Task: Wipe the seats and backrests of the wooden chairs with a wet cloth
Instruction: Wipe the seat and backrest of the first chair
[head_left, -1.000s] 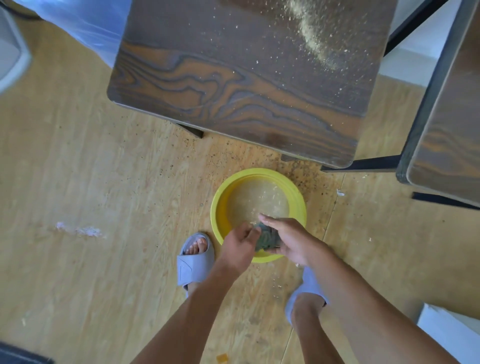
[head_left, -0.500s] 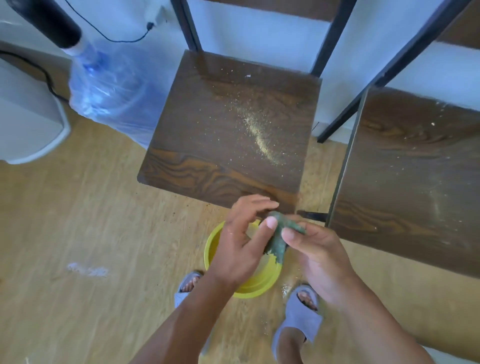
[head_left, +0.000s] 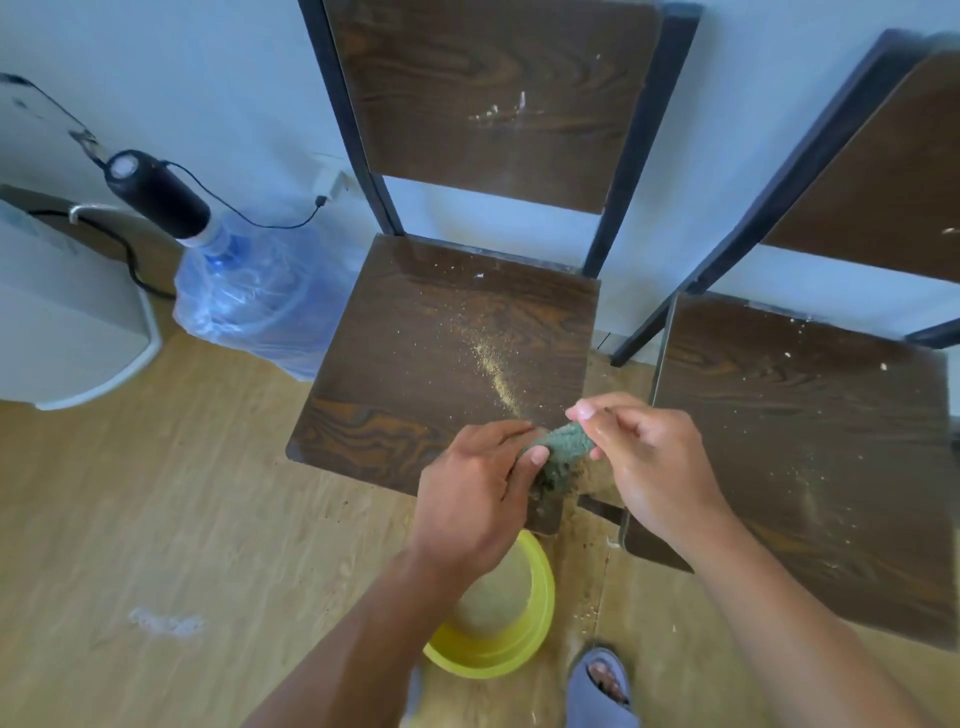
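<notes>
A pale wood-look floor (head_left: 156, 493) runs under everything, with a light blue wall behind. Two dark wooden chairs with black metal frames stand side by side against that wall: the middle chair (head_left: 452, 343) has a seat streaked with a line of yellowish dust and crumbs and a backrest (head_left: 488, 98) marked with pale smears, while the right chair (head_left: 800, 441) carries scattered specks across its seat. To the left of the middle chair a large clear water bottle (head_left: 254, 296) wrapped in plastic stands on the floor, topped by a black pump (head_left: 156, 197) with a cable. A yellow basin (head_left: 498, 623) sits on the floor below the front edge of the middle chair, partly hidden by the left forearm, and a foot in a grey slipper (head_left: 602, 686) stands just beside it. Above the front right corner of the middle seat, the left hand (head_left: 472, 499) and right hand (head_left: 654, 462) hold a bunched green cloth (head_left: 558, 457) between them: the left hand's fingers curl around its lower left end, and the right hand pinches its upper right end with thumb and fingertips.
</notes>
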